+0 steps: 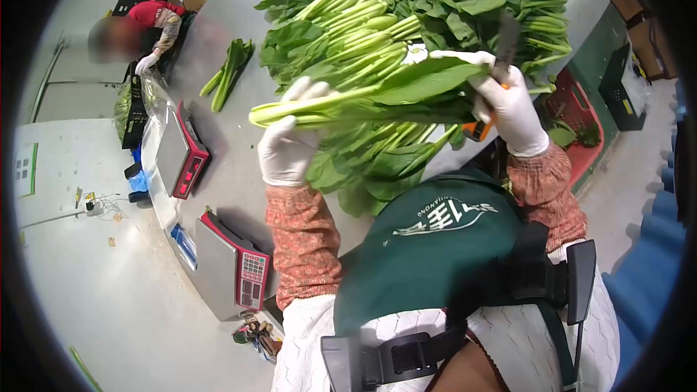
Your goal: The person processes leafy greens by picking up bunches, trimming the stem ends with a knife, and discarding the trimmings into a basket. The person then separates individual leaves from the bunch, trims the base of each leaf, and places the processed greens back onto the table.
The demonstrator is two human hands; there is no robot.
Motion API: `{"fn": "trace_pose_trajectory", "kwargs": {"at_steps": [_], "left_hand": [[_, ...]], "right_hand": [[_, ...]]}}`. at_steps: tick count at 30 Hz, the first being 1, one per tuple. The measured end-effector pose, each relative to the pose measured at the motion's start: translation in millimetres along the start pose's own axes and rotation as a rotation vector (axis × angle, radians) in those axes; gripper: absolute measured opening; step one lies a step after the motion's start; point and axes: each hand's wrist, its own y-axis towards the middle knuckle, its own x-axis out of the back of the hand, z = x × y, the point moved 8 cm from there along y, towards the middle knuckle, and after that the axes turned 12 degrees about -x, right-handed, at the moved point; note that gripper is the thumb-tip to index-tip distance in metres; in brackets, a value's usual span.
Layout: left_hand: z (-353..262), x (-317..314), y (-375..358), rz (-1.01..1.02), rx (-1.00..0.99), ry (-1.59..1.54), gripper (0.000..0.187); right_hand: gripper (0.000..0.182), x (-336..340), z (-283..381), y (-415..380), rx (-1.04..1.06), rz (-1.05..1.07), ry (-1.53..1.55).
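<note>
The left hand (287,147) is gripping the pale stem end of 1 bunch of leafy greens (363,98), fingers curled tight; the right hand (508,101) is closing round the leaf end and 1 orange-handled knife (501,58) — above the heaped greens (435,7); 2 weighing scales (229,268) are sitting alongside; 1 co-worker's gloved hand (147,64) is resting farther off.

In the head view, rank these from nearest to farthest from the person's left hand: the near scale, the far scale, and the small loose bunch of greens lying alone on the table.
From the left hand:
1. Near scale, below the hand at the table's edge.
2. Far scale, to the hand's left in the picture; close to the first, only slightly farther.
3. Small loose bunch of greens, up the table, toward the co-worker.
</note>
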Motion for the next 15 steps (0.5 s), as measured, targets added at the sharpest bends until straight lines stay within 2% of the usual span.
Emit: {"fn": "trace_pose_trajectory", "kwargs": {"at_steps": [2, 5, 6, 9, 11, 15], "left_hand": [[7.5, 3.5, 0.0, -0.059, 0.035, -0.007, 0.066], [20.5, 12.8, 1.7, -0.165, 0.065, -0.055, 0.063], [21.2, 11.3, 2.1, -0.135, 0.077, -0.018, 0.061], [18.8, 1.0, 0.2, -0.063, 0.084, 0.105, 0.058], [13.0, -2.7, 3.3, -0.019, 0.062, 0.228, 0.056], [12.0, 2.4, 6.0, -0.096, 0.036, 0.296, 0.048]], "right_hand": [[0.020, 5.9, 13.1, -8.6, 0.009, -0.056, 0.033], [0.016, 17.6, 22.4, -19.5, 0.050, -0.123, -0.085], [0.016, 18.5, 26.3, -23.6, 0.012, -0.120, -0.153], [0.017, 25.1, 37.6, -34.1, 0.123, -0.069, -0.277], [0.016, 22.7, 49.6, -41.9, 0.192, -0.108, -0.375], [0.015, 14.5, 66.6, -53.9, 0.249, -0.097, -0.460]]}}
